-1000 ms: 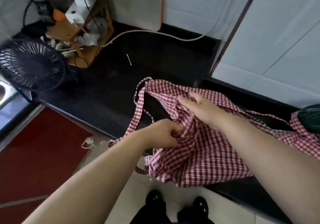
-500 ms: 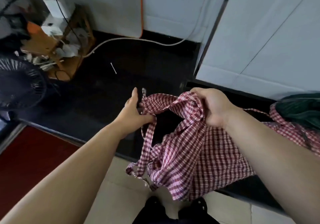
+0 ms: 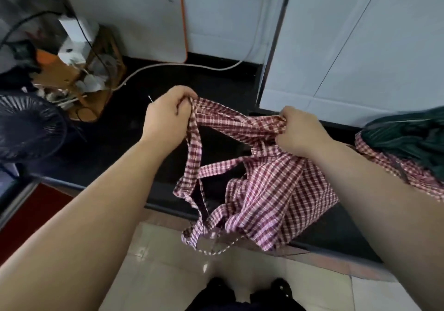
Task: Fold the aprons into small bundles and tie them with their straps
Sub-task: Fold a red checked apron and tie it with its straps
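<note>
Left hand (image 3: 165,116) and right hand (image 3: 300,133) each clench their grip on the apron (image 3: 276,186), stretching its top edge left-to-right above the front edge of the table (image 3: 115,133). The rest hangs down, straps (image 3: 194,157) perhaps tangled.

The black desk (image 3: 134,128) carries a dark fan (image 3: 26,128) and a wooden rack (image 3: 96,75) at left, a white cable (image 3: 182,65) along the back, and checked aprons (image 3: 384,162) under green cloth (image 3: 408,135) at right.
</note>
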The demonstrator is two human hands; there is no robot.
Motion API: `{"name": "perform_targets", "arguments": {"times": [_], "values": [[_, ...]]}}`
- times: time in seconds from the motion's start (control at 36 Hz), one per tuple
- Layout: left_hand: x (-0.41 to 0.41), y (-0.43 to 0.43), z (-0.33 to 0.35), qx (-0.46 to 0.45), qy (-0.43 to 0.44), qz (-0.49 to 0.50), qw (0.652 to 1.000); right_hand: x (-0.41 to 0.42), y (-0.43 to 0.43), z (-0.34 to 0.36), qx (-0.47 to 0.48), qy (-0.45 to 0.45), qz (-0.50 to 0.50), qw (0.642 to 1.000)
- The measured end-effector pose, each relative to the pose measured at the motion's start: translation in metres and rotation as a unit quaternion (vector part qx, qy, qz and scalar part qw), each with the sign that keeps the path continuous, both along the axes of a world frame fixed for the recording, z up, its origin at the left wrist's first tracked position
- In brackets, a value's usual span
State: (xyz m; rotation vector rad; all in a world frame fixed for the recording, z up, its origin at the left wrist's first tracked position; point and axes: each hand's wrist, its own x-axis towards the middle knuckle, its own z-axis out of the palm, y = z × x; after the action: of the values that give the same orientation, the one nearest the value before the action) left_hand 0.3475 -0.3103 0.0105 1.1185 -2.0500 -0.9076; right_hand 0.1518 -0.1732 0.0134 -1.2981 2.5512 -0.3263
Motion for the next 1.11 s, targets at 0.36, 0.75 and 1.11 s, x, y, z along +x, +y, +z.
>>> {"name": "perform_targets", "arguments": {"times": [0.36, 0.75, 1.11], "values": [[0.057, 0.080, -0.010, 0.027, 0.031, 0.272, 0.961, 0.024, 0.079, 0.013, -0.131, -0.482, -0.055, 0.865], [0.083, 0.297, -0.035, 0.084, -0.384, -0.135, 0.910, 0.047, 0.254, -0.001, 0.076, -0.307, 0.140, 0.938], [0.107, 0.343, -0.028, -0.094, -0.130, 0.217, 0.963, 0.059, 0.343, -0.058, 0.055, -0.031, -0.015, 0.998]]}}
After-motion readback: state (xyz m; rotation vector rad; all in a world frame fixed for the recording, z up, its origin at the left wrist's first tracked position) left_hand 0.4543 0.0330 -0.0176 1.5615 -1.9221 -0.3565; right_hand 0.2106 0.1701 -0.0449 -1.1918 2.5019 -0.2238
